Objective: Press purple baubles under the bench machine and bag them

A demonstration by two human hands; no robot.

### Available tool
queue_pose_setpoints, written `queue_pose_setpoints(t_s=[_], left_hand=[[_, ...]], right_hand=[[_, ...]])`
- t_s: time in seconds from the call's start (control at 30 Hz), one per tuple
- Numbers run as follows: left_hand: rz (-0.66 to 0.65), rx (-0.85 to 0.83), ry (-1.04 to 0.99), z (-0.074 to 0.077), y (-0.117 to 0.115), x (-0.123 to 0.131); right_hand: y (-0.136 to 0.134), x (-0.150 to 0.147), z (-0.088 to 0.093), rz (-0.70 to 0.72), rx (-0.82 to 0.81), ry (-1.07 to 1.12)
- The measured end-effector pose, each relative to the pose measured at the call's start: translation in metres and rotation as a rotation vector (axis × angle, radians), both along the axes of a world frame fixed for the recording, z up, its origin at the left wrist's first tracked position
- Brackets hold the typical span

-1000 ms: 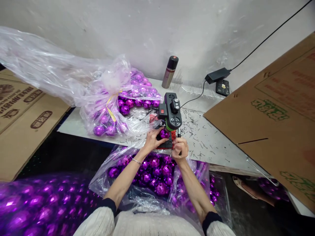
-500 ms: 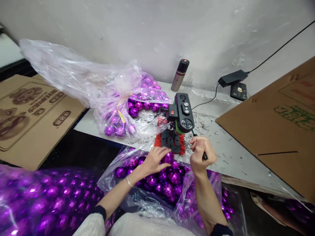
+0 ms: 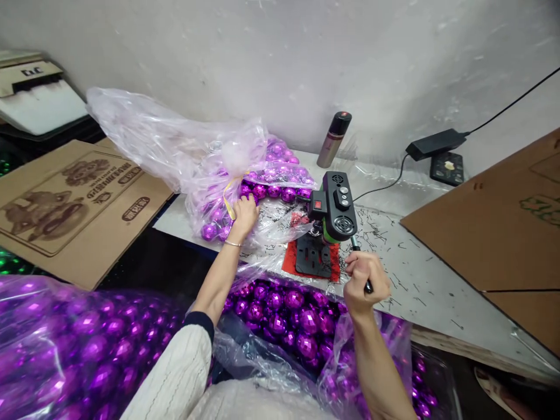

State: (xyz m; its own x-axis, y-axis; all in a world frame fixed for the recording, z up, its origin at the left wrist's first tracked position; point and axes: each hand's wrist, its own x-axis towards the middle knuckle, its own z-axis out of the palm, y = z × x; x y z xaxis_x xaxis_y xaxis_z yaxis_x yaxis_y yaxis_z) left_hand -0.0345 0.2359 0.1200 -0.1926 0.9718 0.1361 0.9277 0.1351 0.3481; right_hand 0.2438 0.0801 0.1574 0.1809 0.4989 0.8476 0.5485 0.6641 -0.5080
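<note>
My left hand [image 3: 243,214] reaches out to the tied clear plastic bag [image 3: 205,157] of purple faceted balls on the white table, fingers curled among the balls at the bag's open side. Whether it grips one is hidden. My right hand [image 3: 365,280] is closed on the black lever handle [image 3: 361,265] of a small black and green bench press machine [image 3: 335,207]. The machine stands on a black base plate [image 3: 312,262] over a red mat. An open bag of purple balls [image 3: 289,318] lies in front of me, below the table edge.
A metal flask [image 3: 333,139] stands by the wall. A black power adapter [image 3: 435,144] and cable lie at the back right. Cardboard sheets [image 3: 494,227] lean on the right, and more cardboard [image 3: 70,204] lies left. Another full bag of purple balls [image 3: 79,350] is at the lower left.
My left hand left the open bag in front of me and reached up left to the tied bag on the table. My right hand stays on the lever. The view turned left.
</note>
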Motion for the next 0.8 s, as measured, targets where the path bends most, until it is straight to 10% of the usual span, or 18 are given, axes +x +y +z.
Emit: queue_pose_setpoints(t_s=[0.23, 0.47, 0.8], left_hand=[[-0.129, 0.012, -0.428, 0.0, 0.002, -0.004], [-0.361, -0.201, -1.398, -0.013, -0.079, 0.029], [-0.283, -0.066, -1.289, -0.07, -0.124, 0.102]], right_hand=[[0.0, 0.0, 0.002, 0.019, 0.033, -0.037], [0.001, -0.002, 0.001, 0.003, 0.047, -0.032], [0.0, 0.001, 0.001, 0.005, 0.016, -0.059]])
